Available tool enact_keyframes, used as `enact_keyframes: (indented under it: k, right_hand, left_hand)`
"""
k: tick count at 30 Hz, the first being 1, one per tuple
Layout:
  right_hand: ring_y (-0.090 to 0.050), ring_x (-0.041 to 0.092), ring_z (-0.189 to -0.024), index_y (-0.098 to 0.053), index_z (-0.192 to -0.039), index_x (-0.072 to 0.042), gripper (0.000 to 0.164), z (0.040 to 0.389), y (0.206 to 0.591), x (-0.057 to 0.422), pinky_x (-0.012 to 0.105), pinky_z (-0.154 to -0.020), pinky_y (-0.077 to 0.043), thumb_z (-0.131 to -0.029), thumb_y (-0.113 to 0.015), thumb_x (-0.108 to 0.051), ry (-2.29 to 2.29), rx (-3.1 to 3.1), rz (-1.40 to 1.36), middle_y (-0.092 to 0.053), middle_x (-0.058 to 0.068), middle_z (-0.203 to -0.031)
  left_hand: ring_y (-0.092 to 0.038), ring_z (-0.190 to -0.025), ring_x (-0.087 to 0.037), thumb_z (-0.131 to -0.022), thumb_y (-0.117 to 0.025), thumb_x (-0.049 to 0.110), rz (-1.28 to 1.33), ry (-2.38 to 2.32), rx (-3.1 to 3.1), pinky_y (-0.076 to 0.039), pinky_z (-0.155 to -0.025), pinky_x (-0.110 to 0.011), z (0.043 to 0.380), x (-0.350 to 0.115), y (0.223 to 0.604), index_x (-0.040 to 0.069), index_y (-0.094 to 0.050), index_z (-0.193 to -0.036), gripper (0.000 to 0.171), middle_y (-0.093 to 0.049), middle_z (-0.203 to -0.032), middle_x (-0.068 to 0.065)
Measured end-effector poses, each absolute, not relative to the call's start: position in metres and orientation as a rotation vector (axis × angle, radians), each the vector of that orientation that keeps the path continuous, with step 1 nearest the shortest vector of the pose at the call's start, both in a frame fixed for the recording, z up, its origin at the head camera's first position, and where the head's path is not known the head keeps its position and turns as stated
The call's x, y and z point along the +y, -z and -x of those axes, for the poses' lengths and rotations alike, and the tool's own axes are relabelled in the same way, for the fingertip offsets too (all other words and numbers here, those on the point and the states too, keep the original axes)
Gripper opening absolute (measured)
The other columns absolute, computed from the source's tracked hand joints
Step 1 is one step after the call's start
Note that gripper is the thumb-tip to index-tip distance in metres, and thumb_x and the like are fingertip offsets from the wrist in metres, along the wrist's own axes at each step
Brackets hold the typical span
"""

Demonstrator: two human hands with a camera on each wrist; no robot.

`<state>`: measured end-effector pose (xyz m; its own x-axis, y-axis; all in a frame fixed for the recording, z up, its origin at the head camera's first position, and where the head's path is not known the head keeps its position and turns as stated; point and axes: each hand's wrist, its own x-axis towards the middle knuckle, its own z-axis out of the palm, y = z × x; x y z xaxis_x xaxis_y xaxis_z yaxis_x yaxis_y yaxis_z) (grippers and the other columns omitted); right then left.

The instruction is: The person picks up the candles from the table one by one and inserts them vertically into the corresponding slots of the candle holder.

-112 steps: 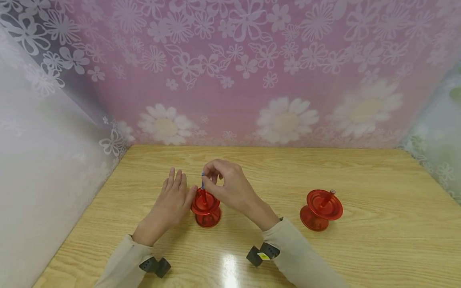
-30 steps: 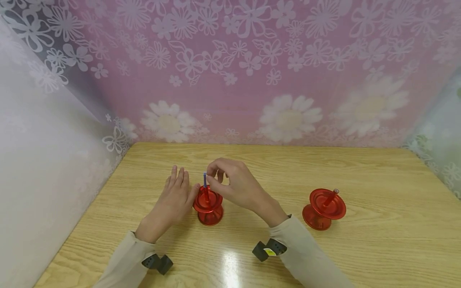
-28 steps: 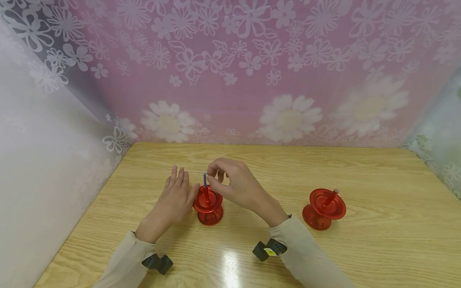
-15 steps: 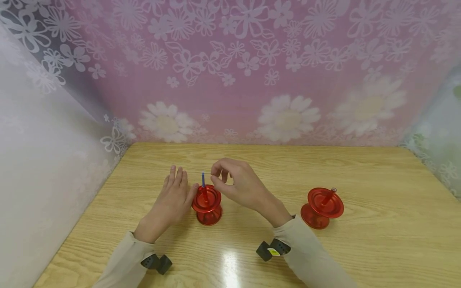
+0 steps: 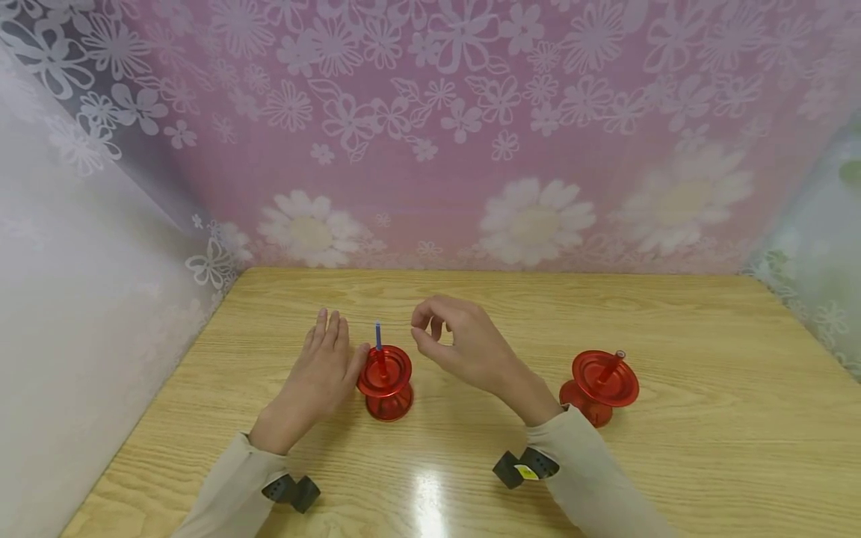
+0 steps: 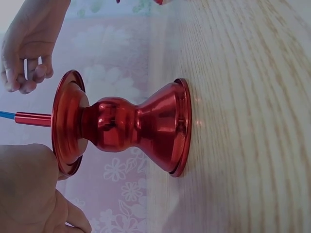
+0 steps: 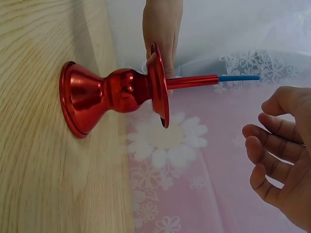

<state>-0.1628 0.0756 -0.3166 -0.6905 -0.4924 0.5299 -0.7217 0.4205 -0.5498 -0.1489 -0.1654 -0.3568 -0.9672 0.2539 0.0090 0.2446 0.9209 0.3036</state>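
A red metal candle holder (image 5: 390, 405) stands upright on the table at centre left. From its central tube (image 7: 194, 81) a thin blue stick (image 5: 378, 336) sticks up; its exact kind is unclear. My left hand (image 5: 316, 385) lies just left of the holder, fingers straight, its thumb at the rim of the red dish (image 6: 65, 124). To the right of the stick my right hand (image 5: 467, 347) hovers, holding nothing. Its fingers (image 7: 279, 145) are loosely bent, and the right wrist view shows air between them and the stick.
A second red holder (image 5: 605, 377) stands farther right on the wooden table (image 5: 726, 388), its tube tilted in view and without a stick. Flowered cloth (image 5: 430, 187) hangs behind the table and along both sides.
My right hand was pinching the blue stick at the holder's tube; it has let go and drawn away to the right. The stick stays standing in the tube. My left hand has kept its place.
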Motion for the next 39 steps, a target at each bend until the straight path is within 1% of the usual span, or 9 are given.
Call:
enact_keyframes:
  k: [5,11,18,23,27,30,36,39]
  right_hand:
    - [-0.056,0.008,-0.075,-0.066,-0.090,-0.013,0.008,0.159,0.317,0.086,0.028,-0.070,-0.048,-0.092,-0.068,-0.005,-1.115,-2.418,-1.031,-0.064,-0.007,-0.086]
    - [-0.056,0.008,-0.074,-0.066,-0.089,-0.013,0.010,0.153,0.319,0.100,0.028,-0.069,-0.047,-0.091,-0.069,-0.004,-1.081,-2.422,-1.038,-0.064,-0.007,-0.085]
    - [-0.056,0.007,-0.074,-0.065,-0.091,-0.013,0.012,0.149,0.324,0.114,0.027,-0.068,-0.048,-0.091,-0.069,-0.001,-1.017,-2.400,-1.056,-0.064,-0.007,-0.086]
    - [-0.057,0.008,-0.074,-0.067,-0.093,-0.010,0.011,0.146,0.325,0.120,0.025,-0.067,-0.049,-0.090,-0.071,-0.001,-0.974,-2.405,-1.062,-0.066,-0.005,-0.087]
    - [-0.058,0.010,-0.074,-0.068,-0.095,-0.008,0.007,0.144,0.327,0.123,0.024,-0.066,-0.050,-0.090,-0.070,-0.003,-0.953,-2.419,-1.057,-0.068,-0.003,-0.088]
    - [-0.058,0.009,-0.074,-0.068,-0.095,-0.008,0.006,0.142,0.327,0.126,0.024,-0.066,-0.051,-0.091,-0.070,-0.004,-0.942,-2.435,-1.040,-0.069,-0.002,-0.089]
    - [-0.059,0.009,-0.074,-0.069,-0.098,-0.008,0.012,0.141,0.330,0.131,0.025,-0.066,-0.051,-0.088,-0.072,-0.002,-0.899,-2.464,-1.030,-0.070,-0.003,-0.092]
    - [-0.058,0.009,-0.076,-0.069,-0.100,-0.009,0.013,0.139,0.329,0.136,0.026,-0.066,-0.052,-0.089,-0.072,-0.003,-0.865,-2.490,-1.012,-0.069,-0.004,-0.093]
  left_hand:
    - [-0.004,-0.152,-0.047,-0.112,-0.031,0.038,-0.414,-0.436,3.070,-0.013,-0.122,-0.060,0.148,-0.165,0.356,-0.018,-0.020,-0.152,0.070,-0.013,-0.162,-0.035]
    - [-0.011,-0.151,-0.049,-0.111,-0.035,0.036,-0.485,-0.290,3.141,-0.016,-0.122,-0.059,0.148,-0.164,0.354,-0.019,-0.021,-0.152,0.070,-0.018,-0.160,-0.036]
    - [-0.013,-0.151,-0.050,-0.111,-0.036,0.034,-0.501,-0.278,3.156,-0.019,-0.121,-0.060,0.148,-0.163,0.353,-0.021,-0.023,-0.151,0.069,-0.020,-0.159,-0.037]
    - [-0.014,-0.150,-0.050,-0.111,-0.037,0.034,-0.514,-0.309,3.163,-0.021,-0.120,-0.060,0.147,-0.163,0.353,-0.021,-0.023,-0.150,0.069,-0.021,-0.159,-0.037]
    - [-0.016,-0.150,-0.051,-0.111,-0.039,0.033,-0.522,-0.330,3.166,-0.022,-0.120,-0.061,0.147,-0.162,0.353,-0.021,-0.024,-0.150,0.069,-0.022,-0.158,-0.038]
    - [-0.016,-0.150,-0.051,-0.110,-0.039,0.032,-0.523,-0.333,3.168,-0.022,-0.120,-0.061,0.147,-0.162,0.353,-0.021,-0.024,-0.150,0.068,-0.023,-0.158,-0.038]
    - [-0.017,-0.149,-0.051,-0.110,-0.041,0.031,-0.511,-0.353,3.156,-0.023,-0.119,-0.061,0.147,-0.161,0.351,-0.021,-0.024,-0.150,0.068,-0.024,-0.157,-0.038]
    - [-0.016,-0.149,-0.051,-0.110,-0.041,0.030,-0.500,-0.356,3.140,-0.022,-0.119,-0.061,0.146,-0.161,0.348,-0.020,-0.023,-0.151,0.068,-0.023,-0.158,-0.038]
